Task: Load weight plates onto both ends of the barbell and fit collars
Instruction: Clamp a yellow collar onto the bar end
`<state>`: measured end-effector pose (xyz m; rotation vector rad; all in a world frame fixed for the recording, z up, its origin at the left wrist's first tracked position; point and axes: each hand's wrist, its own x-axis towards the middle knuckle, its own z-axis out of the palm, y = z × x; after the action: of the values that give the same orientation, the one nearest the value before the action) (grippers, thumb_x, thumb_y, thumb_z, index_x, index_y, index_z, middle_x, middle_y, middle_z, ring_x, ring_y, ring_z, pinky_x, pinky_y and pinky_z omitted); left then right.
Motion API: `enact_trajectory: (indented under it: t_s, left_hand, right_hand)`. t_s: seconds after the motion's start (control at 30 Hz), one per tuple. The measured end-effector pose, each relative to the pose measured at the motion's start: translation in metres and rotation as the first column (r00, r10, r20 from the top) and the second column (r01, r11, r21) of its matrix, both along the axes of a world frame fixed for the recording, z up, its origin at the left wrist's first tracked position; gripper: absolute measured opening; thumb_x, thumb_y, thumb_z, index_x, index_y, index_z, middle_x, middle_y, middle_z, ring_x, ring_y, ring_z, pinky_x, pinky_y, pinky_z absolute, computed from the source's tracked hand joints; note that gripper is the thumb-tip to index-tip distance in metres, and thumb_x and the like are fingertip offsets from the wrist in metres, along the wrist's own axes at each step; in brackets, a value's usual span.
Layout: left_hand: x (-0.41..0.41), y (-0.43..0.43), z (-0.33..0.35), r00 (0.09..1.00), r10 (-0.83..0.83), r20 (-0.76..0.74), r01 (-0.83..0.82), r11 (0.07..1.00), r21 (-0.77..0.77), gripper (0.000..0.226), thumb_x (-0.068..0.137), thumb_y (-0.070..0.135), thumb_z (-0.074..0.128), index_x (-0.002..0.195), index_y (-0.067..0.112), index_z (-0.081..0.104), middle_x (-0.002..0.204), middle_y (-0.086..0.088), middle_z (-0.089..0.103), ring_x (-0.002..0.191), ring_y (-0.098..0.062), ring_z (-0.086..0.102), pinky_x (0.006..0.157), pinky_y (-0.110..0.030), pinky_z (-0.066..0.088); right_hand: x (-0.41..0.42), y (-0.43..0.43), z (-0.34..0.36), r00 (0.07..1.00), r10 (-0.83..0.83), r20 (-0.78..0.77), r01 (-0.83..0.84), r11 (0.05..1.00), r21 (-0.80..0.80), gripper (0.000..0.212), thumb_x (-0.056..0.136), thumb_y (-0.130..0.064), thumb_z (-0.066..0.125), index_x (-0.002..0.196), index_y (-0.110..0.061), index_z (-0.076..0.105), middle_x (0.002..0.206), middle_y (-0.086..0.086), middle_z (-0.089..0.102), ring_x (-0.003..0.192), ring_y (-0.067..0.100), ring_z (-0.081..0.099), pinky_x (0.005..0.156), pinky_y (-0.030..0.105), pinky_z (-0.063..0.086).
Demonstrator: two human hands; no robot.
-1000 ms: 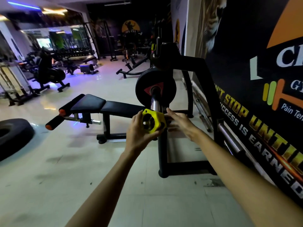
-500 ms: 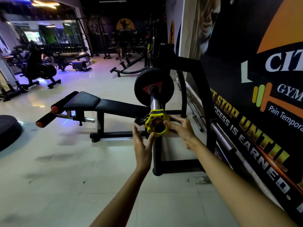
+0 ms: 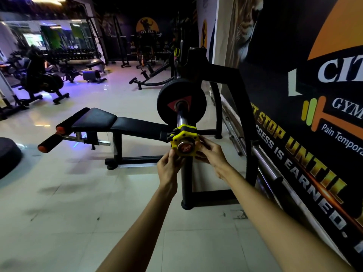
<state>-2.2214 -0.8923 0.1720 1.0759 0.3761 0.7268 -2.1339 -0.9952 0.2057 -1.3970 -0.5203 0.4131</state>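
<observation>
A yellow collar [image 3: 182, 137] sits around the near tip of the chrome barbell sleeve [image 3: 180, 120], whose end cap shows through its hole. Farther up the sleeve a black weight plate [image 3: 196, 107] with a red triangle mark rests against the rack. My left hand [image 3: 169, 165] touches the collar's lower left edge with its fingertips. My right hand [image 3: 212, 153] grips the collar's right side with thumb and fingers. A black lever on the collar sticks out to the left.
The bar lies on a black bench-press rack [image 3: 231, 79] with a padded bench [image 3: 121, 124] running left. A wall banner [image 3: 294, 134] stands close on the right, with spare bars [image 3: 263, 156] along its foot. A tyre [image 3: 7, 156] lies at far left. Machines fill the back.
The collar went from being held off the bar's end in my left hand to sitting over the sleeve tip. My left hand let go, then came back to its lower edge.
</observation>
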Motion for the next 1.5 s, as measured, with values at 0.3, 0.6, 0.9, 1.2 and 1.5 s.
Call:
enact_trajectory:
  t_s: [0.3, 0.6, 0.9, 1.2, 1.5]
  left_hand:
    - [0.068, 0.055, 0.038, 0.978, -0.001, -0.209, -0.017, 0.996, -0.083, 0.036, 0.094, 0.028, 0.053, 0.119, 0.002, 0.057, 0.092, -0.011, 0.068, 0.076, -0.02, 0.067, 0.076, -0.041, 0.054]
    - [0.149, 0.121, 0.049, 0.995, -0.044, -0.091, 0.014, 0.952, -0.307, 0.034, 0.086, 0.01, 0.063, 0.115, -0.007, 0.058, 0.09, -0.018, 0.069, 0.062, -0.019, 0.07, 0.052, -0.023, 0.057]
    - [0.191, 0.157, 0.031, 0.904, -0.391, -0.172, 0.348, 0.908, -0.236, 0.063, 0.074, 0.054, 0.061, 0.102, -0.002, 0.062, 0.068, -0.007, 0.064, 0.057, -0.015, 0.059, 0.054, -0.026, 0.052]
    - [0.199, 0.156, 0.037, 0.906, -0.411, -0.102, 0.361, 0.876, -0.32, 0.046, 0.078, 0.056, 0.056, 0.079, 0.009, 0.061, 0.049, 0.002, 0.036, 0.044, -0.008, 0.03, 0.05, -0.017, 0.025]
    - [0.201, 0.173, 0.057, 0.887, -0.281, -0.367, 0.253, 0.96, -0.122, 0.036, 0.083, 0.041, 0.066, 0.078, 0.006, 0.059, 0.053, -0.005, 0.055, 0.042, -0.014, 0.054, 0.043, -0.024, 0.049]
  right_hand:
    - [0.05, 0.058, 0.029, 0.988, -0.102, -0.118, 0.082, 0.983, -0.162, 0.056, 0.095, -0.05, 0.034, 0.119, -0.003, 0.053, 0.104, 0.009, 0.06, 0.087, 0.019, 0.062, 0.049, 0.018, 0.048]
    - [0.133, 0.12, 0.031, 0.976, -0.143, -0.163, 0.095, 0.958, -0.27, 0.073, 0.089, -0.065, 0.024, 0.133, -0.01, 0.043, 0.129, 0.013, 0.054, 0.108, 0.025, 0.056, 0.073, 0.033, 0.048]
    - [0.174, 0.136, 0.018, 0.953, -0.112, -0.282, 0.062, 0.982, -0.179, 0.038, 0.082, -0.055, 0.055, 0.09, -0.018, 0.061, 0.074, -0.004, 0.068, 0.068, 0.009, 0.063, 0.049, 0.022, 0.046]
    - [0.188, 0.145, 0.087, 0.961, -0.082, -0.266, -0.046, 0.896, -0.441, 0.107, 0.06, -0.084, 0.047, 0.141, -0.016, 0.033, 0.142, 0.019, 0.039, 0.125, 0.042, 0.043, 0.101, 0.061, 0.036]
    - [0.192, 0.141, 0.085, 0.921, -0.078, -0.382, -0.063, 0.938, -0.342, 0.033, 0.075, -0.042, 0.07, 0.086, -0.014, 0.057, 0.075, 0.006, 0.056, 0.064, 0.02, 0.058, 0.052, 0.033, 0.049]
